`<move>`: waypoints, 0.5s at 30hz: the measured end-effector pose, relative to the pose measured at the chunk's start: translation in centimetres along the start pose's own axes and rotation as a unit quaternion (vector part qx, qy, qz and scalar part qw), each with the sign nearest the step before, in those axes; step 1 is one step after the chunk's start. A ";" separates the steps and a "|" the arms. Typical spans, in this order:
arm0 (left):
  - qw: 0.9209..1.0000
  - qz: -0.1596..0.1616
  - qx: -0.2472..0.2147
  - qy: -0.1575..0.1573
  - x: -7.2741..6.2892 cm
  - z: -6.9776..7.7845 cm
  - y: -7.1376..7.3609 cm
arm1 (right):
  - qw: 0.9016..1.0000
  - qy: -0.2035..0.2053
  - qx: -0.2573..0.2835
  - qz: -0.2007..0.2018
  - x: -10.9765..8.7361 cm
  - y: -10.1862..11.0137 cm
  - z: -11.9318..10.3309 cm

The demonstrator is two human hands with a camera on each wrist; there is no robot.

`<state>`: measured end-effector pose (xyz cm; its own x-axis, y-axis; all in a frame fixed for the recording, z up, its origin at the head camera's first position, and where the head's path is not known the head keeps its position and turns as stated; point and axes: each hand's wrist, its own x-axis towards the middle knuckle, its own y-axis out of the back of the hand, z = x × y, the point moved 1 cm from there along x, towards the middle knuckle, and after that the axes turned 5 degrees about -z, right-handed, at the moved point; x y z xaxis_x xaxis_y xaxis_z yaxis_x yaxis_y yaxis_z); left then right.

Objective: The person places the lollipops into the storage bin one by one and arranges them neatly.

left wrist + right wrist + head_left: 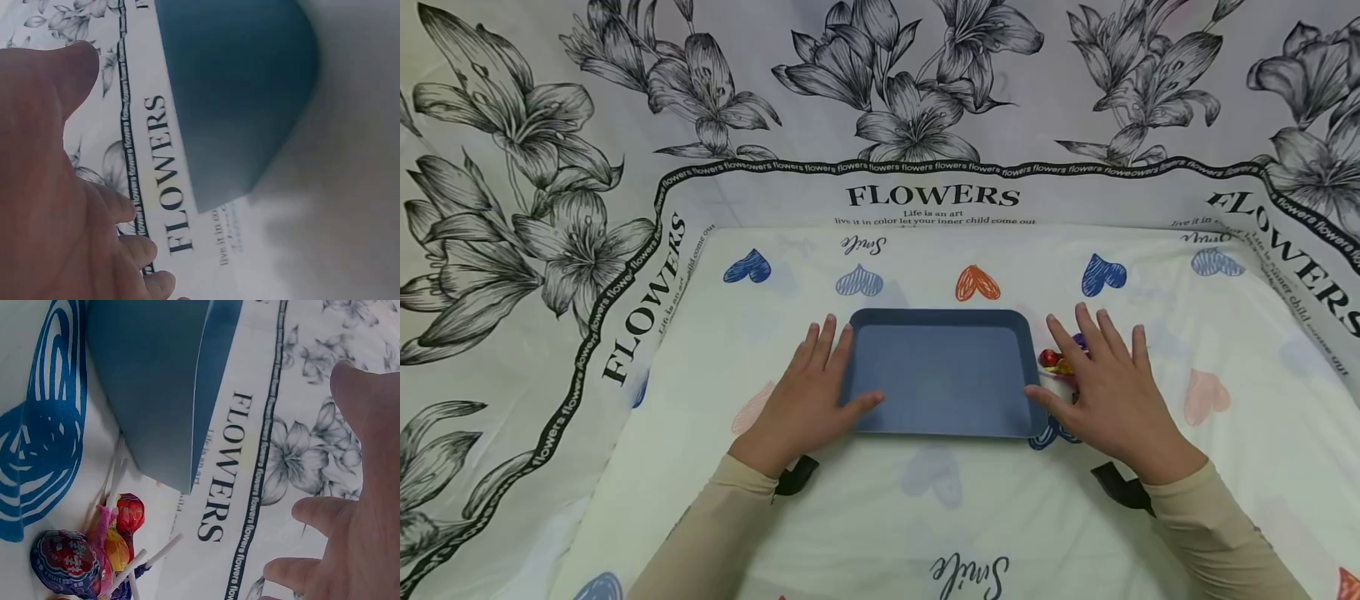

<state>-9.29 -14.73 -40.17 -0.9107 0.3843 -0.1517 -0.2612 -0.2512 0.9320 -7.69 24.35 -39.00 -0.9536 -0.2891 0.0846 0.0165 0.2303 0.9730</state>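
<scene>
A shallow blue-grey rectangular tray (940, 375) lies on the cloth between the two hands. My left hand (801, 400) is at its left side, fingers spread and straight, the thumb overlapping the tray's edge in the head view. At the right side my right hand (1108, 396) is spread the same way. Both wrist views show a gap between the hand and the tray's outer wall (237, 106); neither hand holds anything. Several wrapped lollipops (69, 562) with white sticks lie right of the tray, partly covered by the right hand in the head view.
A white cloth with hearts and "Smile" lettering (970, 575) covers the work surface. Behind it and to the sides spreads a flower-printed cloth (917, 117) with a black lettered border. Dark pieces (1123, 487) show beneath both wrists.
</scene>
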 end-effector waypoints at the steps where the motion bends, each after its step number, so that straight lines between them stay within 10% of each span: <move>1: 1.000 -0.003 0.000 0.002 0.1 -0.3 -0.2 | 1.000 0.000 0.001 -0.002 0.0 0.0 0.0; 15: 0.999 -0.034 -0.038 0.001 0.9 -2.3 -2.5 | 0.999 -0.027 0.036 -0.017 0.2 0.4 1.0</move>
<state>-10.23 -15.79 -43.35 -0.8906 0.4011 -0.2141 -0.3457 -0.2914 0.8919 -8.19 25.27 -38.78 -0.9679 -0.2482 0.0386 -0.0354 0.2872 0.9572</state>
